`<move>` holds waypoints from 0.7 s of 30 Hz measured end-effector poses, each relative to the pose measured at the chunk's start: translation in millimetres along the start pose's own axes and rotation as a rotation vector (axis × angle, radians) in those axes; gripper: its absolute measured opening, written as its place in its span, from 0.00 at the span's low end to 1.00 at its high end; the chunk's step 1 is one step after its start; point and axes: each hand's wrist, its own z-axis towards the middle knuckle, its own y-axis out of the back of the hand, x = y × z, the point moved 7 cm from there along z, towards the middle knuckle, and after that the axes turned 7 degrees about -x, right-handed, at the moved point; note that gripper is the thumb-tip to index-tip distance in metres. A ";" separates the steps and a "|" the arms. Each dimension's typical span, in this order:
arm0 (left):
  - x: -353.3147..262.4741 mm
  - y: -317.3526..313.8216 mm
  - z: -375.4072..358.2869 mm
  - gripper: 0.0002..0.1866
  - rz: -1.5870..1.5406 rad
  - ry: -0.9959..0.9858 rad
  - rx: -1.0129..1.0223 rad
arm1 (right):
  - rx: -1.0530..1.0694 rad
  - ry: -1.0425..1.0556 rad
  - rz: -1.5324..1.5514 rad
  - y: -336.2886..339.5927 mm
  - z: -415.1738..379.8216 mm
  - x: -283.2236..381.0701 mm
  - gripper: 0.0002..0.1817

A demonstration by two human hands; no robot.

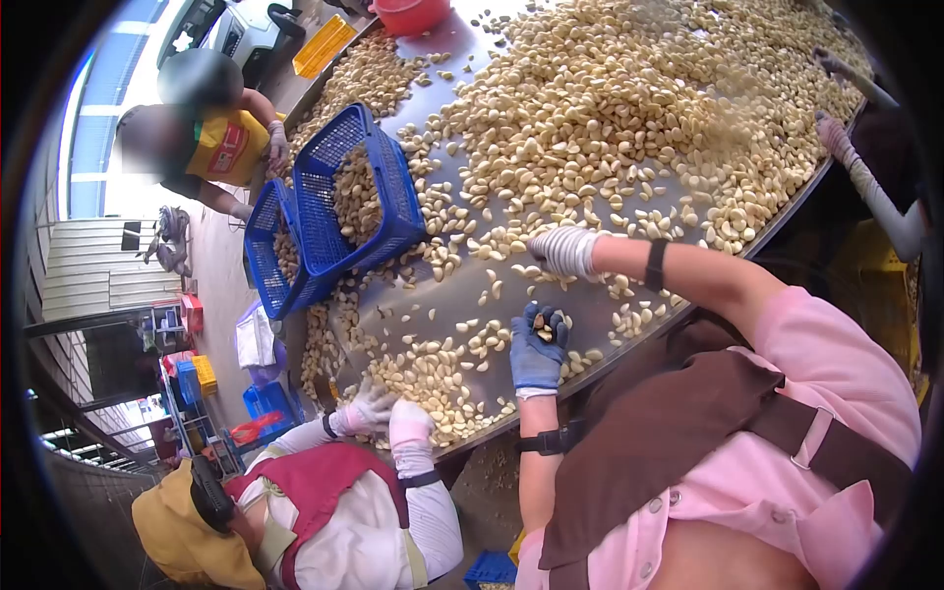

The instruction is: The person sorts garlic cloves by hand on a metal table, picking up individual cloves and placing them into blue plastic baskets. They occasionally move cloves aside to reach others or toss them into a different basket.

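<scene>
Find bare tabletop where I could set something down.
The metal table looks mostly bare between your left hand and the larger blue basket, and between your hands. Crowded: the pale clove heap beyond your right hand.

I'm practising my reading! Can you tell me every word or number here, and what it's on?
Nothing here can be read clearly.
Red patch on the yellow apron: pale marks, too small and blurred to read.
</scene>
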 end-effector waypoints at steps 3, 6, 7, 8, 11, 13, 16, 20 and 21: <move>-7.8 5.6 5.8 0.30 -0.191 0.040 0.134 | -0.038 0.242 0.083 7.2 -23.0 67.2 0.12; -30.8 -15.2 -9.6 0.21 -0.132 -0.198 0.043 | -0.272 0.533 0.035 19.4 -43.6 116.1 0.13; -38.1 -2.0 -3.0 0.21 -0.129 -0.195 0.049 | -0.277 0.529 0.031 25.4 -31.7 115.5 0.13; -38.7 11.3 5.8 0.18 -0.245 -0.013 0.234 | -0.241 0.237 0.027 33.3 -5.7 89.5 0.12; -51.1 8.9 -1.5 0.11 -0.325 0.063 0.159 | -0.327 0.071 -0.263 30.0 27.2 17.4 0.11; -81.9 -4.0 6.0 0.10 -0.348 0.091 0.130 | -0.317 0.053 -0.304 -4.9 26.6 -8.4 0.10; -188.7 -116.1 -33.1 0.17 -0.296 -0.371 0.324 | -0.253 -0.074 -0.178 -19.6 22.7 -14.0 0.10; -282.0 -115.5 -30.6 0.17 0.045 -0.906 -0.028 | -0.210 -0.023 -0.141 -14.4 -21.7 9.2 0.12; -302.3 -93.5 -16.3 0.16 0.061 -1.014 -0.163 | -0.206 -0.056 -0.091 -17.3 -25.1 -1.1 0.14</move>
